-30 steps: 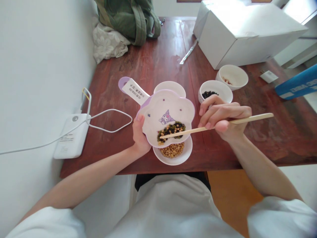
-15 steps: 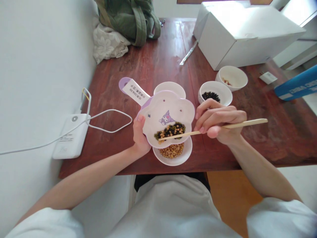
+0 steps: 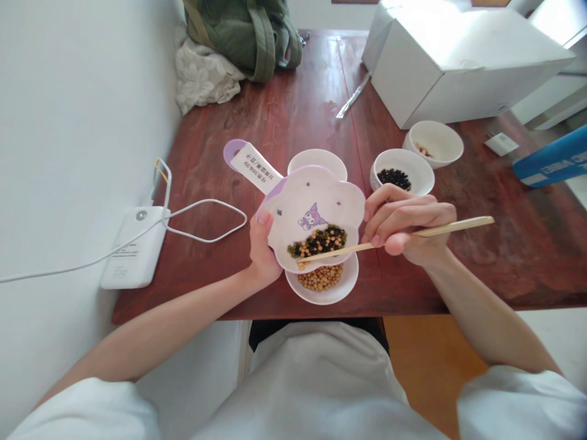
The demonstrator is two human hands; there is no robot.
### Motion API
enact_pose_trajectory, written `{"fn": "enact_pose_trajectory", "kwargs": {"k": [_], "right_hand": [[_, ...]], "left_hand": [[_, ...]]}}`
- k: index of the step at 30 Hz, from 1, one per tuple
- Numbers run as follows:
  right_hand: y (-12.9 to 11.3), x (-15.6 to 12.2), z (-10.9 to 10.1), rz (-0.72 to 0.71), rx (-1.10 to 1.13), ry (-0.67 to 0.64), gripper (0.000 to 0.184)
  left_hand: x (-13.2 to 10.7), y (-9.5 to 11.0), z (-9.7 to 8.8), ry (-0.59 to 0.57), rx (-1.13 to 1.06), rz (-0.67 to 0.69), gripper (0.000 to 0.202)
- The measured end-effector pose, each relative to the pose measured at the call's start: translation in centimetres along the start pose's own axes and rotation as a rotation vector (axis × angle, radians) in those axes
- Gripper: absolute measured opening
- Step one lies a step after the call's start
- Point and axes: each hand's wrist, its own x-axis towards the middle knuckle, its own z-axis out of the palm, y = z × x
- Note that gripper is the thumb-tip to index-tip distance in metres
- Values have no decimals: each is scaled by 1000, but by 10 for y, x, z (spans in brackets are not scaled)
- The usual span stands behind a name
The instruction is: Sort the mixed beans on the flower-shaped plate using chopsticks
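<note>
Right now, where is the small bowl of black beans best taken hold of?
Probably the far rim of the bowl of black beans, pinched from above: it stands upright and open, while the right hand with chopsticks crowds its near side.

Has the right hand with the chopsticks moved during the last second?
Yes, slightly: judged against the black-bean bowl on the table, the right hand and its chopsticks have shifted left, toward the flower-shaped plate.

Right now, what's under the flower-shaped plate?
Under the plate, near side: a bowl of yellow beans. Far side: a second bowl, only its rim showing, contents covered.
</note>
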Motion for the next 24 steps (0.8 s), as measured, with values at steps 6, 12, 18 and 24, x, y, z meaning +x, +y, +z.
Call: {"fn": "enact_pose_trajectory", "kwargs": {"k": [6, 12, 18, 24], "right_hand": [[-1, 0, 1, 34, 57, 50, 36], [-2, -5, -2, 117, -50, 223, 49], [-2, -4, -1, 62, -51, 158, 42], [-3, 3, 2, 17, -4, 63, 37]], "left_hand": [[0, 0, 1, 4, -66, 5, 59], [0, 3, 2, 10, -118, -5, 50], [1, -1, 0, 13, -113, 20, 53], [0, 0, 0, 22, -107, 24, 52]]}}
